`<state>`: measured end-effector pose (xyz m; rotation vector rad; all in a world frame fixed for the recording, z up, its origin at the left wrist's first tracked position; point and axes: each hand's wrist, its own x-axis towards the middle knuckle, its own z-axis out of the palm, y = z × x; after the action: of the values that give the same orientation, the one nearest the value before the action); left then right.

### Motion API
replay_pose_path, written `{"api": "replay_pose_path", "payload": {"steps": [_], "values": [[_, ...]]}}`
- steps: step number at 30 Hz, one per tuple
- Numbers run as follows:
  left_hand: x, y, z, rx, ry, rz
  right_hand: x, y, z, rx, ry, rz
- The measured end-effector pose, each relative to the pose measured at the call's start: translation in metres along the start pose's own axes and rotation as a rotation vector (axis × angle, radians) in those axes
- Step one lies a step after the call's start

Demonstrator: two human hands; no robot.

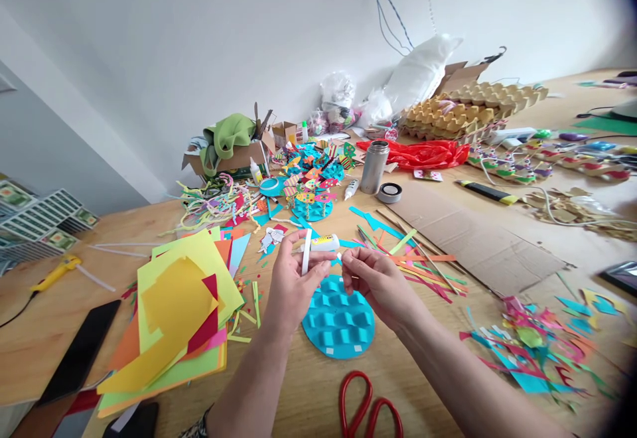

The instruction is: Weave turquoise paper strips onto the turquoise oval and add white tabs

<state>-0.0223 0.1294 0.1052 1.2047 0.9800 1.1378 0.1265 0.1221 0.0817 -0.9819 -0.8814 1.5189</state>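
Observation:
My left hand (298, 275) is closed on a narrow white strip (306, 252) that looks like tape and stands up between the fingers. My right hand (371, 279) pinches a small white piece (339, 257) close to the left fingertips. Below both hands lies a round blue paper disc (338, 353) with rows of raised folded paper strips (338, 322) and a few small white squares along its edge. Just behind the fingers a white glue bottle (321, 243) lies on its side. Red-handled scissors (355, 405) rest near the front edge, their blades out of view.
Stacked coloured paper (174, 305) lies left, by a black phone-like slab (79, 352) and a yellow glue gun (57, 272). Behind are finished blue paper models (311, 202) and a metal flask (374, 167). Cardboard (462, 239) and paper scraps (532, 345) spread right.

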Motion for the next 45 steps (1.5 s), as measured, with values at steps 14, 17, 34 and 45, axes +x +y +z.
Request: {"api": "replay_pose_path", "payload": {"steps": [14,17,34,45], "values": [[0.004,0.000,-0.013,0.125,0.148,0.123,0.000,-0.003,-0.018,-0.782,-0.167,-0.007],[0.004,0.001,-0.015,0.114,0.151,0.135,0.001,0.011,-0.017,-1.143,-0.274,0.031],[0.005,0.002,-0.014,0.064,0.129,0.145,-0.001,0.049,-0.022,-1.480,-0.251,0.100],[0.005,0.003,-0.015,0.073,0.134,0.122,-0.001,0.052,-0.019,-1.518,-0.276,0.118]]}}
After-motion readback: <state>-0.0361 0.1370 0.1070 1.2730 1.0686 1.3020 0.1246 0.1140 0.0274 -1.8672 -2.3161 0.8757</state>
